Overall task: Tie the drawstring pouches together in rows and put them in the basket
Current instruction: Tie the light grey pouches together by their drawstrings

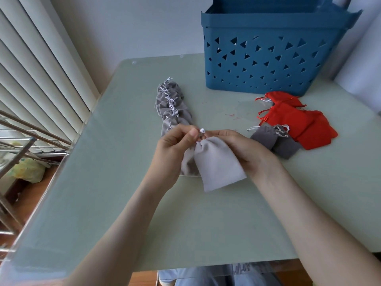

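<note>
The left hand [177, 141] pinches the white drawstring [202, 131] and the right hand [237, 145] holds the light grey pouch [216, 166] by its neck, at the near end of the tied grey row [173, 108] on the table [144, 213], so a slackened grip could let the knot slip loose.

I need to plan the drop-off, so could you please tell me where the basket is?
In the head view, the basket stands at the far right of the table, just behind the red pouches and right of the grey row.
</note>
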{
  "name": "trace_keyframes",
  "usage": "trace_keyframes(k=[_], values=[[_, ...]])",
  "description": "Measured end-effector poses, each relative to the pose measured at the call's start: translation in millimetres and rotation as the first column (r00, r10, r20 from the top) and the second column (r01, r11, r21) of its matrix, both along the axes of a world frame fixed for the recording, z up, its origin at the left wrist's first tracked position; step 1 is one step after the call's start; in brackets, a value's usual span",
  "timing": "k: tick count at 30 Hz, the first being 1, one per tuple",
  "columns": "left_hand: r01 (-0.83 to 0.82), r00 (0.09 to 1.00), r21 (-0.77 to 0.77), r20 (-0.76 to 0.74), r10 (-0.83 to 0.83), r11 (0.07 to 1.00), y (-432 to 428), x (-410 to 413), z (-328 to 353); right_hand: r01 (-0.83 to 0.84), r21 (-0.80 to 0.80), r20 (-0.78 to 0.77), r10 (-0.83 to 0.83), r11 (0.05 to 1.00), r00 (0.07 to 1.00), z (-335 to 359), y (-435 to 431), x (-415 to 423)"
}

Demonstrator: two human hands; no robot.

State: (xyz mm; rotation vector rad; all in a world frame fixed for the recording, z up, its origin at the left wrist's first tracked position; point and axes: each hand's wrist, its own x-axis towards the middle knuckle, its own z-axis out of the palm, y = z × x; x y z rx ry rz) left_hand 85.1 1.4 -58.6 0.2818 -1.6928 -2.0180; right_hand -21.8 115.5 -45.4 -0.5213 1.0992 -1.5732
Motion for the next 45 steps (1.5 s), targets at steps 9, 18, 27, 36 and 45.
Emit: trace_keyframes(k=[9, 18, 27, 36, 45], values=[[-0.156, 0.980, -0.763, -0.038, 0.196, 0.628, -10, 7, -4, 0.025, 0.066, -0.173, -0.013, 0.998, 0.985, -7, 2, -2], [-0.039, 0.944, -0.594, 0.242, 0.225, 0.803, -11, 8, -6, 0.173, 0.124, -0.705, -0.036, 0.977, 0.708, -7, 1, 0], [0.038, 0.941, -0.334, 0.329, 0.079, 0.942, -14, 8, -5, 0.235, 0.029, -0.950, -0.046, 0.972, 0.307, -12, -3, 0], [0.022, 0.906, -0.549, 0.364, 0.215, 0.835, -10, 7, -5, 0.267, 0.105, -0.911, -0.015, 0.958, 0.413, -15, -6, 1], [-0.256, 0.892, -0.872, -0.047, 0.449, 0.416, -4, 1, -17, 0.261, 0.004, -0.804, -0.152, 0.965, 0.575, -17, -12, 6]])
